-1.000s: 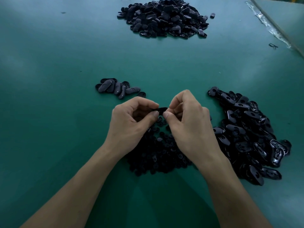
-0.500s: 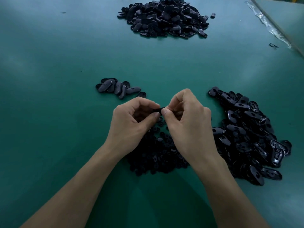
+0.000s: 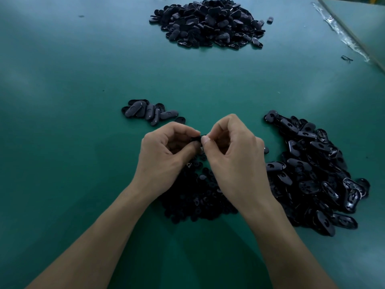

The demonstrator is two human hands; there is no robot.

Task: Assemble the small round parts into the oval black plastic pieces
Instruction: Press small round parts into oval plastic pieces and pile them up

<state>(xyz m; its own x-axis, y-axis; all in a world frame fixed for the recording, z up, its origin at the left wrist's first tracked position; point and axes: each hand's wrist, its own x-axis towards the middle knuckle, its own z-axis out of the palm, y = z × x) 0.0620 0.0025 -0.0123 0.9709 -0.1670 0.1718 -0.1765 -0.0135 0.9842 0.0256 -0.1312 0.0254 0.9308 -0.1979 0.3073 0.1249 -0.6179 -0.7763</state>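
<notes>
Left hand (image 3: 164, 157) and right hand (image 3: 233, 157) — each grip pinching one small black piece (image 3: 196, 139) — above the round parts (image 3: 200, 197) on the green counter (image 3: 62, 142).

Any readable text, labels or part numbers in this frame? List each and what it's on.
No readable text.
Oval pieces in the right pile show moulded cut-outs, not letters; finer marks too small to tell.
Far pile, small group, green table, black part pinched by left hand and right hand: no print or labels.

Free passage over table (image 3: 52, 142) left; oval pile (image 3: 312, 174) blocks right, round parts (image 3: 198, 201) centre.
</notes>
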